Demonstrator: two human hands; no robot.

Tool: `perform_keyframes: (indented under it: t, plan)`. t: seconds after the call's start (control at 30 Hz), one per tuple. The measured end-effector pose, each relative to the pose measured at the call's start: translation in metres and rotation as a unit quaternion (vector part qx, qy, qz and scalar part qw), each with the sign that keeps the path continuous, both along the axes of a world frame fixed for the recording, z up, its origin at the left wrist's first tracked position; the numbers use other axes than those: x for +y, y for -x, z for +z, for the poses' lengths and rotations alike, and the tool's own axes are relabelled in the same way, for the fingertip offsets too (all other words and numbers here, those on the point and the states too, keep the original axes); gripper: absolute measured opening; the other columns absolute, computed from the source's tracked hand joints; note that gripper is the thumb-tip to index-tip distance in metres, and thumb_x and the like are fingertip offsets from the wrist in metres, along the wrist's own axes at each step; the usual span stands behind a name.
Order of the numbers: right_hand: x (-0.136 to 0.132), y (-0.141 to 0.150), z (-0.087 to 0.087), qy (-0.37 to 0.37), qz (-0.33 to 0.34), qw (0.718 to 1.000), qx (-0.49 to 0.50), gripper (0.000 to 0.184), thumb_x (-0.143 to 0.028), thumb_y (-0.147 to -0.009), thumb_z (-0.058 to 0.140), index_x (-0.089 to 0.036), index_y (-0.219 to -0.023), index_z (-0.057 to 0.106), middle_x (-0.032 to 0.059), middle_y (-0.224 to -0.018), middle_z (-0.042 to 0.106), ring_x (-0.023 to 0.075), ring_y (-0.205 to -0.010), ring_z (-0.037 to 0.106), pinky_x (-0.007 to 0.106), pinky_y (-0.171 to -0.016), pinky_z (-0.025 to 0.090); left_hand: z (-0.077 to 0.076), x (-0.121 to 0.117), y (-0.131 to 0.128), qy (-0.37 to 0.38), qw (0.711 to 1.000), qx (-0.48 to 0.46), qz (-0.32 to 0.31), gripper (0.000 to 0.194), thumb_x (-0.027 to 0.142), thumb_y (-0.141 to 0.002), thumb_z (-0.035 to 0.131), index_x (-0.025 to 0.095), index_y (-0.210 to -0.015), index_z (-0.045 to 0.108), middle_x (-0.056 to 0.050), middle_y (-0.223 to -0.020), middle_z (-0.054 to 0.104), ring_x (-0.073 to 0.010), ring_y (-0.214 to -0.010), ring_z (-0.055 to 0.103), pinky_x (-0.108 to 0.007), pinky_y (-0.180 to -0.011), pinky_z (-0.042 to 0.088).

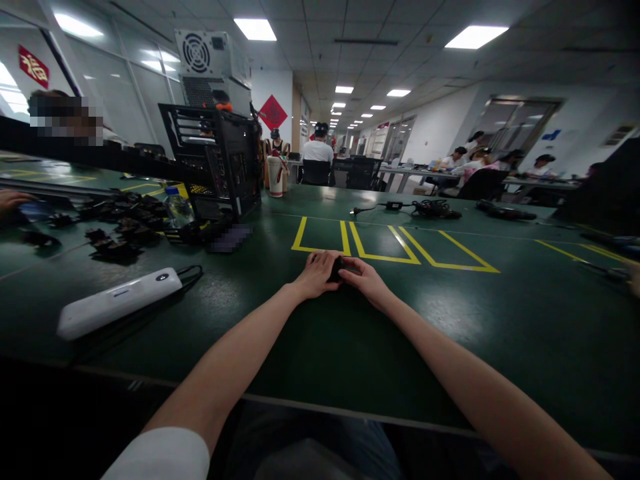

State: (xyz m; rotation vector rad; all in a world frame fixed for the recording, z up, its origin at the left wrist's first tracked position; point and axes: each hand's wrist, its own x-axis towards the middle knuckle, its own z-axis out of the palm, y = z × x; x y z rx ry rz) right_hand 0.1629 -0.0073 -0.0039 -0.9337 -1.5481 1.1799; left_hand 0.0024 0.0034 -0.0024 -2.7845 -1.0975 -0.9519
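Both hands meet over the green tabletop, just in front of yellow tape outlines. Between them is a small black part, mostly covered by fingers, so its kind does not show. My left hand is closed around it from the left, its back turned upward. From the right, my right hand pinches the part's edge between thumb and fingers. The leftmost yellow tape outline lies right beyond the fingertips.
At left lie a white power bank-like device with a black cord and a pile of black parts. Behind them stand a plastic bottle, an open computer case and a paper cup. A coiled black cable lies at the far right.
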Motion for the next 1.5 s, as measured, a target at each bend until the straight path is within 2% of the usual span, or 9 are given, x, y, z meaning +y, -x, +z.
perform_keyframes:
  t: [0.23,0.4,0.57,0.87,1.0,1.1,1.2,1.4,1.5]
  plan:
    - [-0.0035,-0.0020,-0.0001,-0.025,0.029,0.999,0.028,0.038,-0.020,-0.057,0.066,-0.022,-0.090,0.048,0.0009,-0.098,0.053,0.0140,-0.091,0.054,0.034,-0.085,0.041,-0.0021,0.0018,-0.0009,0.003,1.000,0.000,0.004,0.058,0.026,-0.065,0.056,0.020,-0.114,0.026,-0.007,-0.115,0.040,-0.0239,-0.109,0.036,-0.039,-0.091,0.022]
    - [-0.0058,0.0003,0.0013,-0.023,-0.011,1.000,0.017,0.029,-0.030,-0.061,0.062,-0.021,-0.086,0.049,0.0017,-0.097,0.054,0.0127,-0.080,0.056,0.032,-0.076,0.045,-0.0022,0.0018,-0.0017,0.012,1.000,-0.004,0.008,0.057,0.029,-0.067,0.055,0.021,-0.115,0.026,-0.007,-0.117,0.038,-0.0243,-0.110,0.035,-0.040,-0.091,0.022]
    - [0.0000,0.0011,-0.0030,-0.004,-0.036,0.999,0.004,0.036,-0.031,-0.061,0.063,-0.020,-0.093,0.050,0.0041,-0.100,0.053,0.0139,-0.081,0.056,0.034,-0.074,0.046,-0.0013,0.0009,-0.0017,0.014,1.000,-0.002,0.009,0.058,0.028,-0.067,0.055,0.021,-0.116,0.026,-0.008,-0.117,0.038,-0.0242,-0.111,0.034,-0.040,-0.092,0.022]
    - [-0.0049,-0.0010,-0.0001,-0.033,0.021,0.999,0.034,0.035,-0.023,-0.059,0.065,-0.021,-0.090,0.049,0.0014,-0.103,0.052,0.0139,-0.089,0.055,0.032,-0.082,0.043,-0.0006,0.0015,-0.0017,0.010,1.000,-0.004,0.004,0.058,0.026,-0.065,0.057,0.020,-0.114,0.026,-0.007,-0.113,0.040,-0.0232,-0.108,0.037,-0.040,-0.093,0.021]
    - [-0.0049,0.0007,-0.0014,-0.028,-0.008,0.999,0.023,0.029,-0.029,-0.062,0.062,-0.021,-0.087,0.049,0.0015,-0.101,0.053,0.0119,-0.079,0.056,0.031,-0.075,0.046,-0.0003,0.0014,-0.0024,0.014,1.000,-0.008,0.004,0.056,0.028,-0.067,0.055,0.021,-0.114,0.026,-0.007,-0.113,0.040,-0.0232,-0.108,0.037,-0.040,-0.092,0.022]
    - [-0.0009,0.0015,-0.0039,-0.025,-0.033,0.999,0.020,0.032,-0.030,-0.062,0.062,-0.021,-0.089,0.049,0.0020,-0.099,0.053,0.0119,-0.077,0.056,0.030,-0.073,0.046,0.0002,0.0006,-0.0028,0.012,1.000,-0.009,0.002,0.055,0.028,-0.067,0.055,0.021,-0.114,0.027,-0.007,-0.113,0.040,-0.0234,-0.108,0.037,-0.040,-0.091,0.023]
    - [0.0021,0.0009,-0.0050,-0.009,-0.035,0.999,0.017,0.037,-0.031,-0.061,0.062,-0.021,-0.094,0.050,0.0036,-0.102,0.053,0.0136,-0.081,0.056,0.032,-0.075,0.045,0.0007,0.0000,-0.0029,0.014,1.000,-0.011,0.004,0.054,0.028,-0.067,0.055,0.021,-0.113,0.028,-0.007,-0.113,0.040,-0.0235,-0.108,0.037,-0.040,-0.091,0.023]
    - [-0.0022,-0.0019,-0.0011,-0.027,0.024,0.998,0.044,0.036,-0.022,-0.057,0.066,-0.021,-0.090,0.050,0.0015,-0.099,0.054,0.0145,-0.092,0.054,0.034,-0.085,0.041,0.0008,0.0002,-0.0022,0.015,1.000,-0.007,-0.001,0.057,0.026,-0.065,0.057,0.021,-0.114,0.028,-0.007,-0.112,0.040,-0.0233,-0.108,0.037,-0.040,-0.092,0.022]
    - [-0.0051,-0.0017,0.0006,-0.037,0.009,0.999,0.029,0.033,-0.023,-0.058,0.065,-0.021,-0.088,0.050,0.0008,-0.095,0.054,0.0133,-0.089,0.054,0.033,-0.084,0.041,0.0005,0.0003,-0.0023,0.011,1.000,-0.006,0.000,0.057,0.026,-0.065,0.056,0.020,-0.114,0.027,-0.007,-0.112,0.041,-0.0231,-0.107,0.037,-0.040,-0.092,0.022]
